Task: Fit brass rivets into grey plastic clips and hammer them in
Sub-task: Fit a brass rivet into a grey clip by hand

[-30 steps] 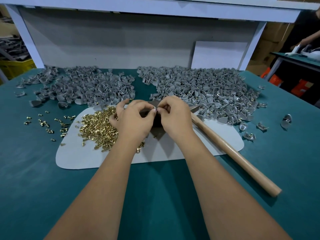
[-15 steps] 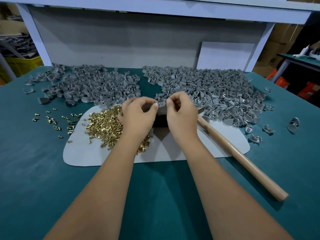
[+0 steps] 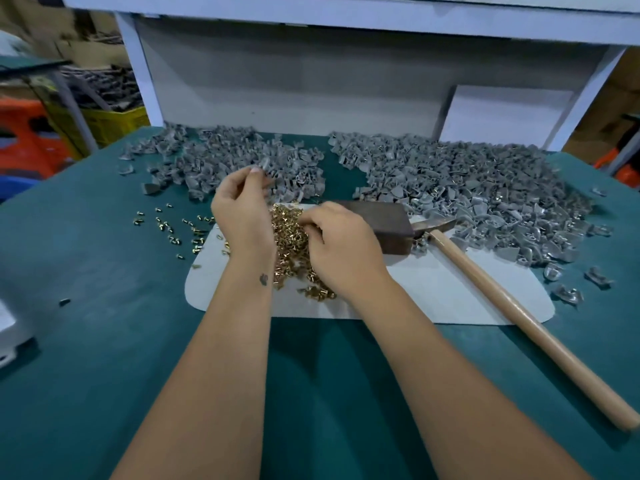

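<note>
- Left hand (image 3: 242,216) is up at the near edge of the left-hand heap of grey plastic clips (image 3: 221,161), fingers curled with thumb and fingertips pinched together. Looks like one grey clip is between them, but it's too blurry to be sure.
- Right hand (image 3: 341,245) is down on the pile of small brass rivets (image 3: 289,233), fingers bent and digging into it. Can't tell if it's actually got a rivet pinched.
- That rivet pile sits on the left part of a pale grey rounded mat (image 3: 433,292) on the teal-covered workbench (image 3: 86,341).
- A few loose brass rivets (image 3: 169,230) are scattered on the teal cover left of the mat.
- Dark brown metal block (image 3: 381,223) is on the mat just right of the right hand.
- Wooden-handled hammer (image 3: 512,313) lies diagonally, head by the block, handle running toward the near right.
- Second, bigger heap of grey clips (image 3: 467,188) is at the back right, spilling onto the mat's far edge.
</note>
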